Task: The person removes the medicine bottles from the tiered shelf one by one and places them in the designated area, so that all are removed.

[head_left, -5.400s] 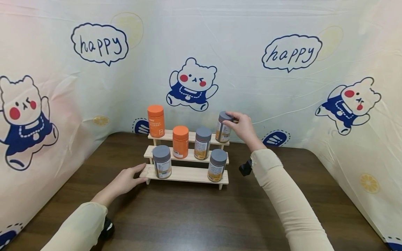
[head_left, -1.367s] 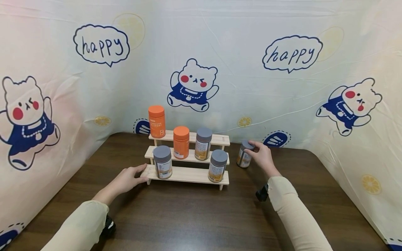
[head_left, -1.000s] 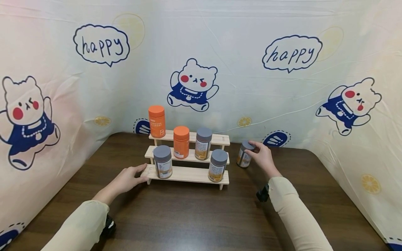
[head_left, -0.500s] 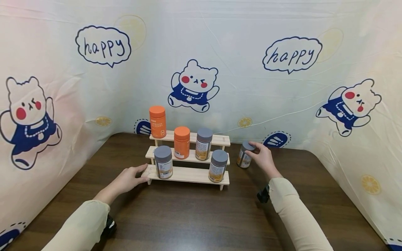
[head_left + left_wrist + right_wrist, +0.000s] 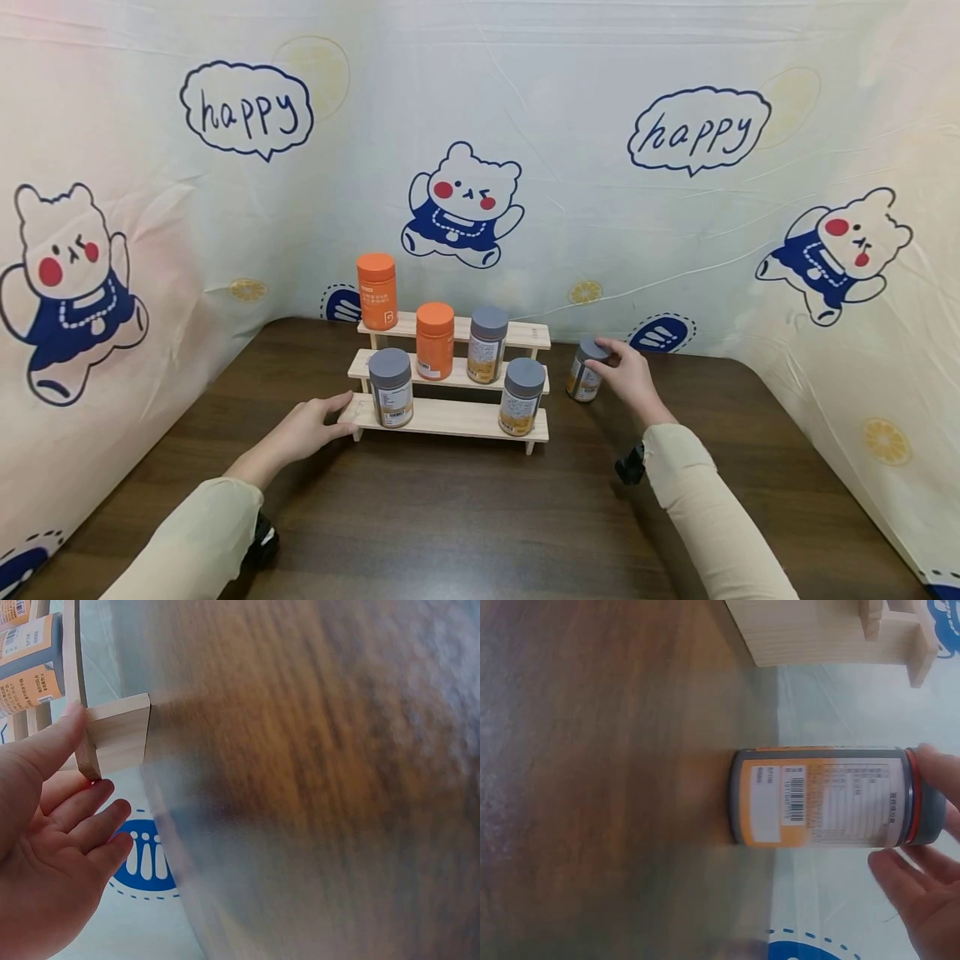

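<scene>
In the head view my right hand (image 5: 632, 377) grips a grey-lidded jar (image 5: 583, 372) by its lid, right of the rack. The right wrist view has this jar (image 5: 821, 798) upright with its base at the table, thumb and fingers about the lid. My left hand (image 5: 300, 430) pinches the left end of the lowest step of a three-step wooden rack (image 5: 453, 415); in the left wrist view the thumb (image 5: 56, 742) lies on that step's edge. Two orange jars (image 5: 377, 292) stand on the top and middle steps. Grey-lidded jars (image 5: 487, 345) occupy the middle step and both ends of the lowest.
The rack stands on a dark brown wooden table (image 5: 450, 517), towards its back edge. A pale cloth backdrop (image 5: 585, 167) with bear drawings encloses the back and both sides. Bare tabletop extends in front of the rack.
Over five seconds ago my right hand held the grey-lidded jar at the top step's right end; it has since brought it down to the table on the right. Little differs over the last second.
</scene>
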`<state>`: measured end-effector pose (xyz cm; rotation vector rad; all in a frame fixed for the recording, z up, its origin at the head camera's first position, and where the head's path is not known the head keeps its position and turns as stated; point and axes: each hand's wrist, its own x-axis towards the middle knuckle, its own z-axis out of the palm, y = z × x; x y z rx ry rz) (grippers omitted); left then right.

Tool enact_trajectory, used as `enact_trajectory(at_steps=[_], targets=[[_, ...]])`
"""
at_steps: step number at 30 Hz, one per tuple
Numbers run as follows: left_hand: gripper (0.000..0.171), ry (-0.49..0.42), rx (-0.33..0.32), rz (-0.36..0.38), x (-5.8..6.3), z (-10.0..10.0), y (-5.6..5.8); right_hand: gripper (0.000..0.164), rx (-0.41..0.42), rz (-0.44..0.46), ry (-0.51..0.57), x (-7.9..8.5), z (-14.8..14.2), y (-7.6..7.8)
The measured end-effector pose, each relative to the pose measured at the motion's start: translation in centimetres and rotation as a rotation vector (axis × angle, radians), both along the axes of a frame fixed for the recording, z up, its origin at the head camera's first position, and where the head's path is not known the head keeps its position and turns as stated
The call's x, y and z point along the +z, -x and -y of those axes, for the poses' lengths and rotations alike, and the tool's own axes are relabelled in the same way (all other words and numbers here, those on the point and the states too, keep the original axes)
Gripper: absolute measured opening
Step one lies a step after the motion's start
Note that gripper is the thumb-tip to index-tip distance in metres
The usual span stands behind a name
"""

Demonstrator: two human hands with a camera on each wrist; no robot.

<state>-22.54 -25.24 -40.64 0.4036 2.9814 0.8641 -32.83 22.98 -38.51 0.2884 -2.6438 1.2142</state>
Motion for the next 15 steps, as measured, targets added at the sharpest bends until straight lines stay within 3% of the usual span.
enact_trajectory(at_steps=[5, 15], targets=[[0.063, -0.001, -0.002, 0.001, 0.0, 0.0, 0.0, 0.054, 0.002, 0.019, -0.011, 1.6, 0.4, -0.2], [0.062, -0.003, -0.007, -0.003, 0.1, 0.0, -0.1, 0.053, 0.01, -0.034, -0.03, 5.3, 1.7, -0.1]])
